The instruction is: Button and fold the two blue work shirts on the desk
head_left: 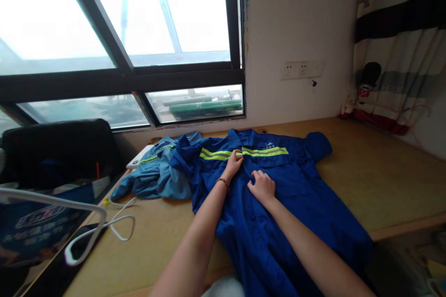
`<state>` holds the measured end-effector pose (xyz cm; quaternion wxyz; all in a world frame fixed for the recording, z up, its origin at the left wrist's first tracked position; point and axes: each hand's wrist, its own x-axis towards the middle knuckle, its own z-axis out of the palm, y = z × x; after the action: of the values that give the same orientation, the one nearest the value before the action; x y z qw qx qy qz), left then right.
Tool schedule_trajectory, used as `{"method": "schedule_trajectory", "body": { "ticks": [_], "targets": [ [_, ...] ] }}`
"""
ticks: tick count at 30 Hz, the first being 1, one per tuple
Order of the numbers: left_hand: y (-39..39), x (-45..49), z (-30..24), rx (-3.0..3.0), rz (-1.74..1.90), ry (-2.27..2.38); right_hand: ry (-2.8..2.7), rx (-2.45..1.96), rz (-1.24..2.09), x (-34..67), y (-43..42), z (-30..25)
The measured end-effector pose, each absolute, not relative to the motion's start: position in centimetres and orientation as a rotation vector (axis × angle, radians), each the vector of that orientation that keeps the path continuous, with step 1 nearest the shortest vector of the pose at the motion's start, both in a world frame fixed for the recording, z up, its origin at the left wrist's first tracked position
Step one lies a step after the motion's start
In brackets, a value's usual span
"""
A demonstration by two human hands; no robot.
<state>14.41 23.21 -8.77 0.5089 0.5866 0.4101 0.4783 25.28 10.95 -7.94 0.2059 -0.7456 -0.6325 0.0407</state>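
Atop one dark-blue shirt [278, 204], two hands: left [232, 163] flat, right [263, 186] clenched on it; one paler garment [156, 176].

White lettering on the bag [35, 225], too blurred to read. The chest logo on the shirt [296, 204] is too small, and letters on the curtain [400, 41] are cut off.

We press our left hand [232, 162] and right hand [262, 186] onto the blue work shirt [278, 213] spread flat on the desk [376, 181], beside a lighter blue garment [153, 176].

Bright window [114, 9], white wall [296, 18] with sockets [302, 69], striped curtain [400, 46], wooden desk [383, 176], perhaps black chair [59, 148].
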Motion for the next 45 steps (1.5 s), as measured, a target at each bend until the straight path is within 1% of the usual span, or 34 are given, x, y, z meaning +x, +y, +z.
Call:
{"method": "schedule_trajectory", "body": {
  "ticks": [3,5,8,10,13,16,18,24,28,30,34,37,41,43,45],
  "targets": [
    [23.0,14.0,-8.8,1.496,1.060,0.900,-1.610,-2.056,0.319,26.8,12.6,-8.8],
    [22.0,13.5,-8.8,1.621,1.016,0.873,-1.524,-1.950,0.490,28.0,13.5,-9.3],
    [19.2,12.4,-9.0,1.856,1.041,0.991,-1.435,-1.785,0.636,29.0,14.1,-9.6],
    [16.7,11.7,-9.1,2.035,1.004,1.060,-1.451,-1.768,0.619,28.7,13.7,-9.5],
    [13.7,11.1,-9.4,2.228,0.898,1.083,-1.610,-1.835,0.470,27.4,12.3,-9.0],
    [12.5,10.9,-9.7,2.273,0.869,1.099,-1.772,-1.928,0.265,26.1,10.9,-8.6],
    [12.7,10.9,-9.7,2.280,0.849,1.091,-1.826,-1.982,0.194,25.8,10.3,-8.4],
    [13.5,11.0,-9.7,2.301,0.842,1.158,-1.982,-2.047,0.321,25.7,9.9,-7.6],
    [13.5,11.2,-9.7,2.258,0.778,1.266,-1.956,-2.014,0.252,25.6,9.6,-7.5],
    [13.5,11.2,-9.8,2.240,0.760,1.299,-1.930,-2.011,0.281,25.7,9.6,-7.5],
    [13.6,11.1,-9.9,2.229,0.769,1.308,-1.848,-2.028,0.454,26.0,10.0,-7.8],
    [13.6,11.1,-10.0,2.188,0.806,1.288,-1.742,-1.907,0.643,26.2,10.6,-8.3],
    [13.5,11.1,-9.5,1.958,0.912,1.203,-1.417,-1.651,1.168,26.8,11.2,-8.5],
    [13.3,11.2,-9.0,1.733,0.938,1.124,-1.213,-1.496,1.457,27.4,11.2,-8.0],
    [13.0,11.2,-8.4,1.470,0.934,1.028,-1.031,-1.324,1.642,27.9,11.0,-7.3]
  ]
}}
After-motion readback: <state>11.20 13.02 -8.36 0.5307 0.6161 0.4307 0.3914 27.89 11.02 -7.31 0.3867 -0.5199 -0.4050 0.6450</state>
